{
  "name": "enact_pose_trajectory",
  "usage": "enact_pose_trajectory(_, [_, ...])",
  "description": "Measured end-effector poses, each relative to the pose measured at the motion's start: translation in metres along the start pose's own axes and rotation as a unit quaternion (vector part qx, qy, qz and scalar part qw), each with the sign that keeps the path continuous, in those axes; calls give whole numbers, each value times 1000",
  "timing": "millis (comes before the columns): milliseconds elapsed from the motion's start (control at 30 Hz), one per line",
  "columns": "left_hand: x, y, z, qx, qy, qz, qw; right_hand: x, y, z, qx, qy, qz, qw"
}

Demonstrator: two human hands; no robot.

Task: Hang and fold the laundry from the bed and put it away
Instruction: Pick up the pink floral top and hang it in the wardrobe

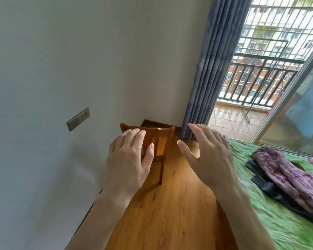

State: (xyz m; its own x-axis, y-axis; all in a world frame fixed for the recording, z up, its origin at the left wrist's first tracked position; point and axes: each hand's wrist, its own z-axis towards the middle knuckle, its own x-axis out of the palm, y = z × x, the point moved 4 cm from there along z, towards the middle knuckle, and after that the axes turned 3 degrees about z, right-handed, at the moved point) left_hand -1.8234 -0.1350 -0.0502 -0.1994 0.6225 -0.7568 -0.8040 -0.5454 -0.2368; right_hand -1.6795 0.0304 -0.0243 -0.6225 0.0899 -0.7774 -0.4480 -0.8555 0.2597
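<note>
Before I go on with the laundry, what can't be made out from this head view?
- Purple garment and black garment on the bed: cut off by the right edge.
- Chair: partly hidden behind the left hand.
- Wall socket: too small to read.
- Hangers or wardrobe: not in view.

Bright daylight from balcony door (260, 73) at rt, bed (271, 213) motion-blurred (wide-angle bend at edges), soft shadows on wall (61, 51).

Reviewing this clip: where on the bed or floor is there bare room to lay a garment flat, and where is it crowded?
Bare green bedspread shows along the near edge, between the floor and the purple garment. The wood floor is open between wall and bed, up to the wooden chair. Crowded: the purple and black clothing further across the bed. Left hand and right hand hold nothing.
</note>
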Motion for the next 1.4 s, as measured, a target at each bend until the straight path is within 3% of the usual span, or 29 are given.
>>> enact_pose_trajectory(567, [138,-49,151,105,19,-65,992,31,-118,88,107,5,-83,991])
enact_pose_trajectory(1167, [321,-182,340,161,31,-69,984,73,-335,240,132,-21,-89,987])
enact_pose_trajectory(1400, [382,-214,403,169,44,-55,983,98,-410,296,157,6,-108,982])
